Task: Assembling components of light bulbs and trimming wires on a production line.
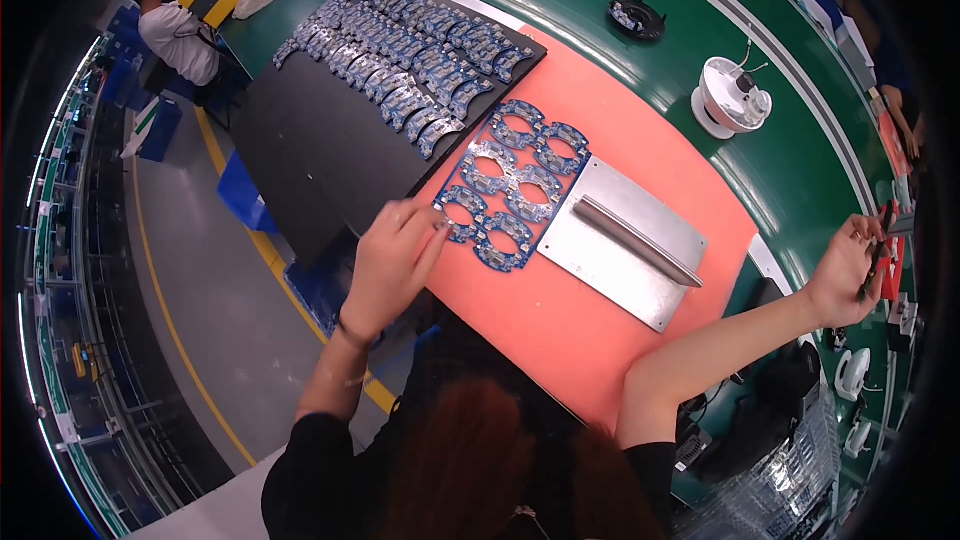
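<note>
My left hand point(392, 255) has its fingers bent and drawn together at the near left corner of a blue circuit board panel point(533, 224), fingertips on its edge. The panel lies flat on a salmon-coloured mat point(500, 315) and is made up of several joined ring-shaped boards. A flat metal plate with a long raised bar handle point(610, 230) sits against its right side. Far to the right, my right hand point(848, 275) is stretched out and closed around a slim dark tool point(880, 250); its kind I cannot make out.
Rows of separated curved circuit boards point(400, 40) lie on a black board point(320, 155) at the upper left. Beyond the mat, a green work surface point(560, 0) carries a white round device point(730, 100) and a black dish point(636, 18). A seated person point(180, 40) is at the far left.
</note>
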Tool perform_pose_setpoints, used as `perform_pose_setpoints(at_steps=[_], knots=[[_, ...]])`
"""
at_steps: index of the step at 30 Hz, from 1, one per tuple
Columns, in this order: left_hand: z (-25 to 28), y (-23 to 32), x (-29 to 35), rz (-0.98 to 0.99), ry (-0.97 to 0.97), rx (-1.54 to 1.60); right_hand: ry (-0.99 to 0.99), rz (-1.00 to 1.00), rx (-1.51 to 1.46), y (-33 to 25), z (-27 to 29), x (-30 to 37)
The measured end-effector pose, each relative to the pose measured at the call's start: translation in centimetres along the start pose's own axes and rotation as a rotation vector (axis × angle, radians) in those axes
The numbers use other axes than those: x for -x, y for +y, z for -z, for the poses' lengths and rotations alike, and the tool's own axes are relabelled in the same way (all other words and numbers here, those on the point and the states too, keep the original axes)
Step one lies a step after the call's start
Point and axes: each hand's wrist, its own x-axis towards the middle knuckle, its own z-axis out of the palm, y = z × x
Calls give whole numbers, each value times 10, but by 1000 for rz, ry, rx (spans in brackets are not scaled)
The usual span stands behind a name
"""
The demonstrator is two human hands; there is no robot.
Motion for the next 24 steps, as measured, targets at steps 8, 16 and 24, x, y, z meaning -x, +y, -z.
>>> perform_pose_setpoints(at_steps=[8,16,24], knots=[[-29,-34,-23,-52,18,-190,28,65,-26,-18,9,-1],[-24,-33,-34,7,-110,-131,-25,20,-134,-5,-3,0],[-13,-41,-31,-174,-143,-25,-8,57,-42,12,-7,9]])
